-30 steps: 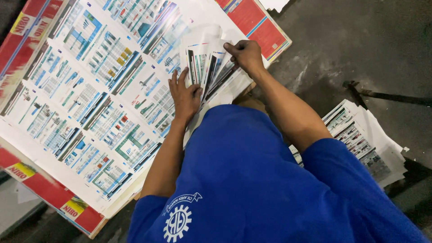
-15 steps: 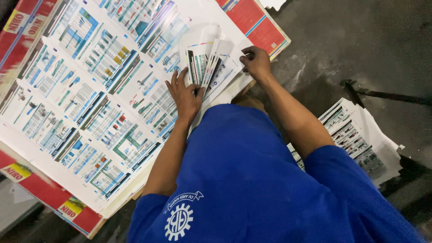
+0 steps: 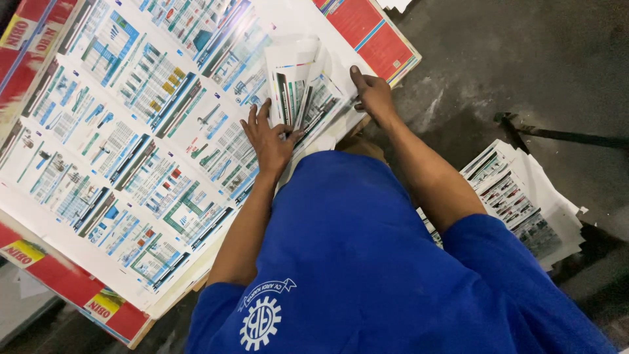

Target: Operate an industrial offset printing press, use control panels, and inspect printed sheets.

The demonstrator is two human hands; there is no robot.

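Observation:
A thick stack of large printed sheets [image 3: 131,131] with blue, green and white panels lies on a red-edged board. At its near right corner several sheet corners [image 3: 301,92] are curled up and fanned. My left hand [image 3: 270,141] lies flat on the stack with fingers spread, its thumb against the base of the fanned corners. My right hand [image 3: 375,95] sits at the stack's right edge, thumb pointing up along the lifted corners and fingers curled around their edge. My blue shirt hides the stack's near edge.
A red printed board [image 3: 367,29] sticks out under the stack at the top right and bottom left. A smaller pile of printed sheets [image 3: 524,196] lies on the dark concrete floor [image 3: 524,65] at right. A dark rod [image 3: 563,136] lies beyond it.
My right hand has slid from the top of the fanned corners down to the stack's right edge. The corners have spread out. My left hand has stayed pressed flat.

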